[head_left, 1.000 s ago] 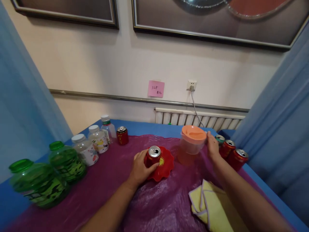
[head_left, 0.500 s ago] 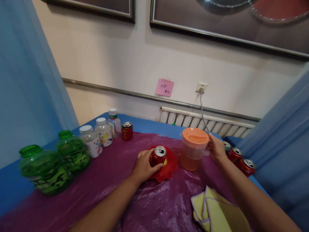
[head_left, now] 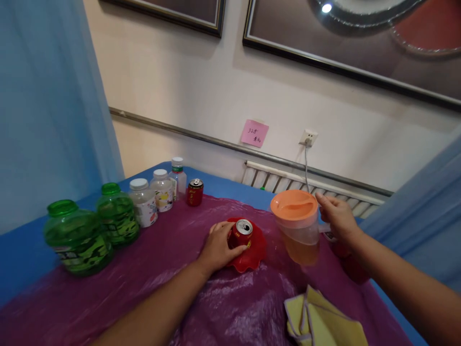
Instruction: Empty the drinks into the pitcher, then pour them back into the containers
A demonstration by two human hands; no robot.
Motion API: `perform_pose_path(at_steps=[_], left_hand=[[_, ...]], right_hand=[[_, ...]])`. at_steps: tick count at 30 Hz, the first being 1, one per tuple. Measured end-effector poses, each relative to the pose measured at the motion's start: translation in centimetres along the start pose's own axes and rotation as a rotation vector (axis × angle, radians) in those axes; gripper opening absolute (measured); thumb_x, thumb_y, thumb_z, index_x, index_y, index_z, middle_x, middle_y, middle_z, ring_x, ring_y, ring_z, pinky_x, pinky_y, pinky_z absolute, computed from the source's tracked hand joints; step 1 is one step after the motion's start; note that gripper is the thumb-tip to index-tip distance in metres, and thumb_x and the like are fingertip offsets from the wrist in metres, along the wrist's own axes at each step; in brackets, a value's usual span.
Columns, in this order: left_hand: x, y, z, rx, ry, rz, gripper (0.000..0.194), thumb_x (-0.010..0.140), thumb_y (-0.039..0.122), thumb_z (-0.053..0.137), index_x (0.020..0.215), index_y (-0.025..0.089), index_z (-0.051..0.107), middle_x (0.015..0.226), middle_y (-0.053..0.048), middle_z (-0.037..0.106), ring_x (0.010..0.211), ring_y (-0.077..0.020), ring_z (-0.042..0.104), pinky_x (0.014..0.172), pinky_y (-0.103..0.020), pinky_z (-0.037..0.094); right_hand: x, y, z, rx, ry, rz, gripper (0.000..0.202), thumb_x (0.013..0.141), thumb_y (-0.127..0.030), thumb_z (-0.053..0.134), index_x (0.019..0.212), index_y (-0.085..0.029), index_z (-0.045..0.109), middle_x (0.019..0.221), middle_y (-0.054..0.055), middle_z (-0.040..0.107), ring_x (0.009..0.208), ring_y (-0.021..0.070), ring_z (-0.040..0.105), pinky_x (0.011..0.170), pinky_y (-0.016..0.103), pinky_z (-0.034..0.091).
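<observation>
My left hand (head_left: pixel 220 245) is wrapped round the left side of an upright red can (head_left: pixel 241 234), which has an open top. That can stands on a red plate with a wavy edge (head_left: pixel 256 247). On the right, my right hand (head_left: pixel 336 216) grips the handle of a clear pitcher (head_left: pixel 298 230), which is tilted a little to the left. The pitcher has an orange lid (head_left: pixel 294 205) and amber liquid inside. A folded yellow cloth (head_left: pixel 324 319) lies below the pitcher, near the front edge.
Two green jars (head_left: pixel 77 238), several white-capped bottles (head_left: pixel 144 206) and another red can (head_left: pixel 195 193) stand at the left. More red cans (head_left: pixel 351 264) are partly behind my right forearm. Purple plastic (head_left: pixel 162 274) covers much of the blue table. A radiator (head_left: pixel 281 181) is behind.
My right hand has raised and tilted the pitcher, moving it slightly right. My left hand still holds the can on the plate. The camera view has shifted and turned a little.
</observation>
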State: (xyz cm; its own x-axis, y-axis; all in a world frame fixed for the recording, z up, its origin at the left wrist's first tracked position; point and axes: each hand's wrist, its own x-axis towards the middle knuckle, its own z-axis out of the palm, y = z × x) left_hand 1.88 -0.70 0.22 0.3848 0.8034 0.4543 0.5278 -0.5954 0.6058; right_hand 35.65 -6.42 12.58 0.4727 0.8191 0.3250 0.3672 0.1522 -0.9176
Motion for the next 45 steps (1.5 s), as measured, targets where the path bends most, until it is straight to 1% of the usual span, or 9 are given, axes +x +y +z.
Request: perform_pose_path(at_steps=[4,12,16,23,30,35,38,45], left_hand=[[-0.1,0.3,-0.2,-0.006,-0.005,-0.009,0.063,0.068,0.047,0.082,0.124,0.025,0.064,0.124,-0.01,0.069,0.115,-0.0349,0.061,0.104,-0.05,0.043],[-0.4,0.5,-0.1,0.005,-0.035,-0.023,0.06,0.067,0.041,0.083,0.12,0.023,0.064,0.125,-0.01,0.067,0.116,-0.0326,0.058,0.105,-0.049,0.041],[-0.5,0.5,-0.1,-0.001,-0.03,-0.014,0.062,0.067,0.042,0.083,0.123,0.024,0.063,0.125,-0.009,0.067,0.117,-0.0324,0.058,0.105,-0.048,0.04],[-0.6,0.3,0.1,-0.026,-0.044,-0.02,0.068,0.067,0.046,0.083,0.127,0.024,0.062,0.127,-0.009,0.065,0.12,-0.0318,0.056,0.107,-0.046,0.039],[-0.7,0.0,0.3,-0.019,-0.055,-0.024,0.064,0.067,0.048,0.082,0.124,0.026,0.063,0.124,-0.008,0.066,0.118,-0.0324,0.057,0.106,-0.048,0.039],[-0.6,0.3,0.0,-0.01,-0.055,-0.032,0.061,0.068,0.044,0.081,0.123,0.025,0.063,0.124,-0.009,0.067,0.117,-0.0321,0.057,0.105,-0.048,0.039],[-0.6,0.5,-0.3,-0.007,-0.059,-0.035,0.06,0.069,0.045,0.081,0.122,0.024,0.064,0.122,-0.009,0.068,0.116,-0.0324,0.058,0.104,-0.048,0.04],[-0.6,0.1,-0.2,-0.007,-0.054,-0.029,0.058,0.069,0.044,0.081,0.12,0.023,0.064,0.121,-0.009,0.069,0.114,-0.0325,0.059,0.103,-0.049,0.041]], right_hand=[[-0.3,-0.3,0.5,-0.094,-0.054,-0.044,0.06,0.07,-0.071,0.072,0.052,-0.023,0.041,0.046,-0.007,0.032,0.043,0.0072,0.025,0.039,0.023,0.02],[-1.8,0.8,1.8,-0.198,-0.117,-0.036,0.059,0.079,-0.07,0.064,0.054,-0.023,0.038,0.049,-0.007,0.031,0.047,0.0084,0.026,0.043,0.024,0.022],[-2.3,0.4,2.4,-0.256,-0.136,-0.046,0.06,0.078,-0.071,0.063,0.053,-0.023,0.037,0.05,-0.007,0.031,0.048,0.0091,0.026,0.044,0.024,0.023],[-2.4,-0.1,3.2,-0.304,-0.187,-0.023,0.061,0.076,-0.072,0.064,0.053,-0.024,0.036,0.049,-0.007,0.029,0.047,0.0091,0.026,0.043,0.024,0.023],[-2.5,-0.2,3.7,-0.353,-0.184,-0.045,0.06,0.075,-0.072,0.063,0.053,-0.024,0.034,0.05,-0.006,0.028,0.047,0.0094,0.027,0.043,0.024,0.024],[-2.6,-1.0,4.4,-0.377,-0.178,-0.087,0.062,0.072,-0.075,0.061,0.051,-0.026,0.029,0.047,-0.006,0.026,0.045,0.009,0.025,0.043,0.025,0.022],[-2.6,-1.2,4.6,-0.42,-0.157,-0.115,0.061,0.072,-0.074,0.059,0.05,-0.025,0.03,0.047,-0.006,0.026,0.045,0.0087,0.024,0.043,0.025,0.021],[-2.8,-1.9,4.9,-0.479,-0.164,-0.122,0.057,0.075,-0.07,0.055,0.051,-0.025,0.029,0.051,-0.005,0.025,0.049,0.0092,0.024,0.045,0.025,0.021]])
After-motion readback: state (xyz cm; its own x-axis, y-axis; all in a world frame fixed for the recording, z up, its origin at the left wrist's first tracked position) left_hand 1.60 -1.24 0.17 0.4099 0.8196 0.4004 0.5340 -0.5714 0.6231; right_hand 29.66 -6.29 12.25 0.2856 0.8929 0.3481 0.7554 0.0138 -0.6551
